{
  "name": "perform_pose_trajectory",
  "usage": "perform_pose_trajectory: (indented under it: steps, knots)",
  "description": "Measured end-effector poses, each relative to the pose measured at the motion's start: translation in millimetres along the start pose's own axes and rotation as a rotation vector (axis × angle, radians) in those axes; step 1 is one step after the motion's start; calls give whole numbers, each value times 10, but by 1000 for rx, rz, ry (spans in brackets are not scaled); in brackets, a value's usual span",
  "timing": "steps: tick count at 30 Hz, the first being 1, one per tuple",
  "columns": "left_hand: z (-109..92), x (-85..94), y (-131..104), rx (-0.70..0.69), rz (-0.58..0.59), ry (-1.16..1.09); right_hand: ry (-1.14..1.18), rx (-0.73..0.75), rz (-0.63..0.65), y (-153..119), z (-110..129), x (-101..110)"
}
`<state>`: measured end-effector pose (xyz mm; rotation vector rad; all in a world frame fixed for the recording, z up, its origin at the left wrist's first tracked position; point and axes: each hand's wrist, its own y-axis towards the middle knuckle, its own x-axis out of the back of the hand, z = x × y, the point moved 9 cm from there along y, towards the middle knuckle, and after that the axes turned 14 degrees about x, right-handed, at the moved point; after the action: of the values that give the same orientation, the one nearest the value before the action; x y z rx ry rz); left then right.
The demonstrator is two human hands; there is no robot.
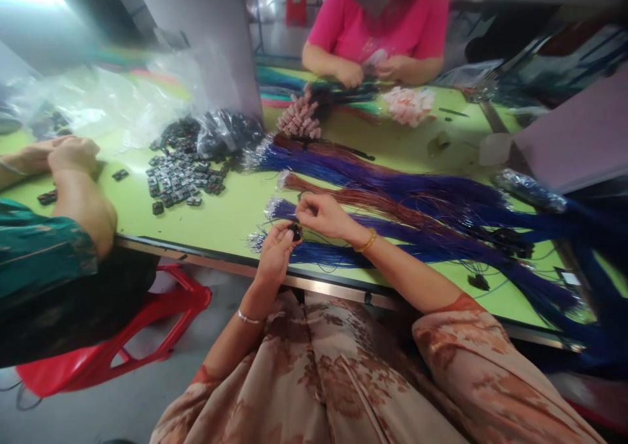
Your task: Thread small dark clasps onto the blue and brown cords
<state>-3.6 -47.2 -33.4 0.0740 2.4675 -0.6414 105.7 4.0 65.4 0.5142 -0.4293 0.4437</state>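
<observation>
My left hand (275, 256) pinches a small black plastic connector (295, 232) between thumb and fingers, close to the table's front edge. Just above and to the right, my right hand (322, 215) is closed in a pinch near that connector; whatever is in its fingertips is too small to make out. Under and around both hands lie bundles of thin wires: a blue-violet bundle (387, 229) and a brown bundle (343, 195). Their shiny metal-tipped ends (277, 207) point left.
A heap of small black connectors (176, 179) lies to the left, beside a clear plastic bag (228, 130) of dark parts. A co-worker's hands (73, 156) rest at far left, above a red stool (118, 346). Opposite, a person in pink (383, 32) works behind pink pieces (300, 114).
</observation>
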Motion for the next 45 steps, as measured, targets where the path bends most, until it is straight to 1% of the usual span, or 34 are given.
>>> perform_pose_trajectory:
  steps: [4, 9, 16, 25, 29, 32, 34, 37, 40, 45]
  knots:
    - [-5, -14, -2, 4, 11, 18, -21, -48, -16, -250, -105, -27]
    - [6, 3, 3, 0, 20, 43, -93, -63, 0, -367, -171, -75]
    - [15, 18, 22, 5, 15, 40, -172, -65, 18, -378, -144, -99]
    - [-17, -8, -8, -11, 12, 14, -199, -100, 24, -385, -161, -110]
    - [-19, -27, -28, -58, 5, 70, -209, -106, 22, -384, -150, -106]
    - [-14, -11, -37, -124, -32, 132, -198, -120, 23, -392, -166, -127]
    - [7, 3, -32, -142, -52, 152, -192, -131, 33, -394, -173, -153]
    - [28, 32, -22, -145, -79, 127, -226, -114, 59, -377, -130, -171]
    - [8, 51, -27, -156, -101, 98, -274, -77, 90, -353, -52, -155]
    - [3, 31, -28, -125, -86, 93, -249, -66, 117, -367, -27, -151]
